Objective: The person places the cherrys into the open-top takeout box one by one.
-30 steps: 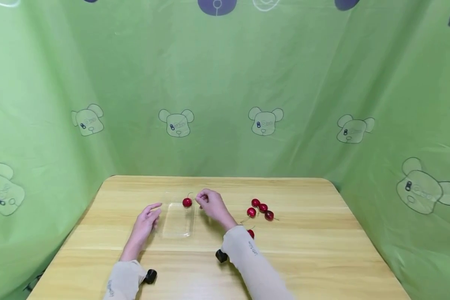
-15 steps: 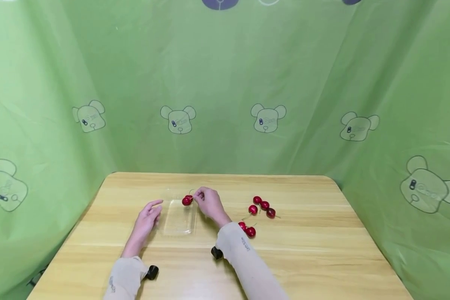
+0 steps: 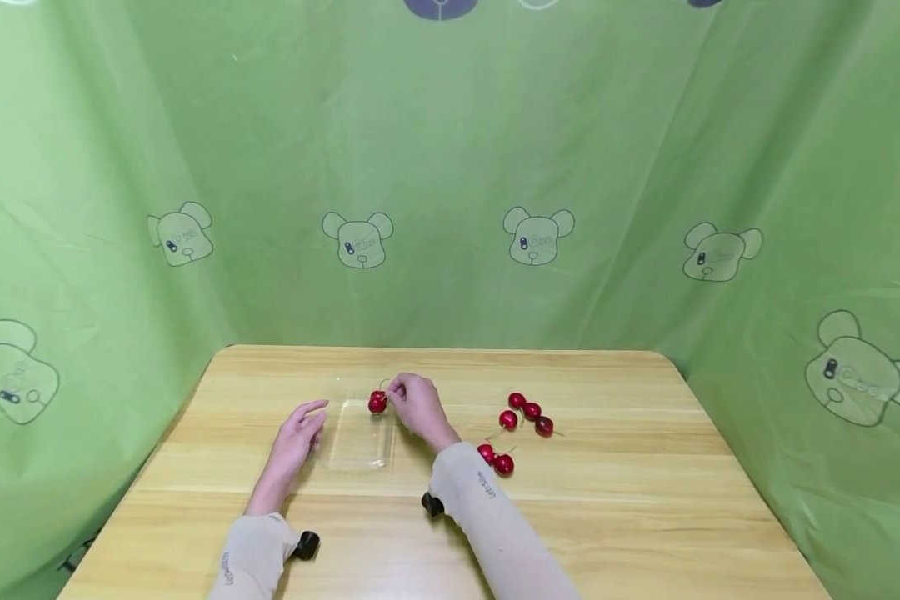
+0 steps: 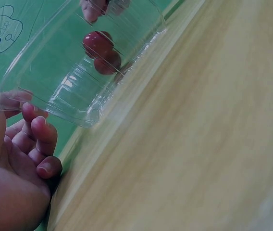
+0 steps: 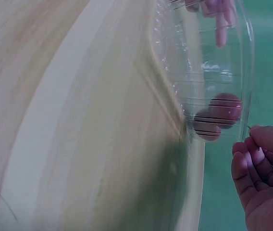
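Observation:
A clear plastic container stands on the table, with two red cherries at its far right corner. My right hand pinches the thin stem of one cherry between thumb and fingertips, at the container's right rim. Behind it, the other cherry shows through the plastic in the left wrist view. Beside the container's left wall, my left hand has its fingers loosely bent and grips nothing. Its fingertips are close to the rim; whether they touch it I cannot tell.
Several more cherries with stems lie on the wooden table to the right. Two of these, including a near cherry, are close to the right sleeve. A green curtain stands behind the table.
My right hand has moved slightly left and brought a cherry by its stem over the container beside the other one. My left hand stays beside the container. The head view has shifted slightly.

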{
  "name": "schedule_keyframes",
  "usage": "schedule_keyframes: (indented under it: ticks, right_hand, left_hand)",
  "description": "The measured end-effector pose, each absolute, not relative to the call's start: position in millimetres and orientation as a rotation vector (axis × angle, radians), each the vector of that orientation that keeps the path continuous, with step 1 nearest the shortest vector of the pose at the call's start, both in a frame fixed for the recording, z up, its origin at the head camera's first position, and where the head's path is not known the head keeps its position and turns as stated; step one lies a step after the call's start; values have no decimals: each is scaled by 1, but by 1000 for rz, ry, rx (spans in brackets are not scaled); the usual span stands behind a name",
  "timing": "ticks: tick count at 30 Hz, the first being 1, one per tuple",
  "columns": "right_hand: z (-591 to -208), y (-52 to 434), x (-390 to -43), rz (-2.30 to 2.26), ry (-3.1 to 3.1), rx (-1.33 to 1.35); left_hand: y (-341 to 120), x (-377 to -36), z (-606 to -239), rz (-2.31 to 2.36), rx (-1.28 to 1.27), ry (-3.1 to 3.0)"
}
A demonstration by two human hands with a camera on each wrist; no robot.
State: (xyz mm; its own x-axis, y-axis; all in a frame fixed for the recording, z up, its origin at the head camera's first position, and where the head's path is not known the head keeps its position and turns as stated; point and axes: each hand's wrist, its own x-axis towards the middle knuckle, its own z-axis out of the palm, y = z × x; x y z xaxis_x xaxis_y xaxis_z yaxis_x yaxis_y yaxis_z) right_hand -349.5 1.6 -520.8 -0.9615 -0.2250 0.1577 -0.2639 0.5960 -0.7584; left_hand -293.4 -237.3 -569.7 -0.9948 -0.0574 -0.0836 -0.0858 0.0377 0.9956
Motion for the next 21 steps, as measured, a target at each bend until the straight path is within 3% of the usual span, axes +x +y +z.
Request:
schedule_keyframes:
  ticks: [21]
  right_hand:
    - [-527, 4, -351, 1134, -2765, 508]
  left_hand:
    - [-236, -291, -571, 2156, -146, 2284]
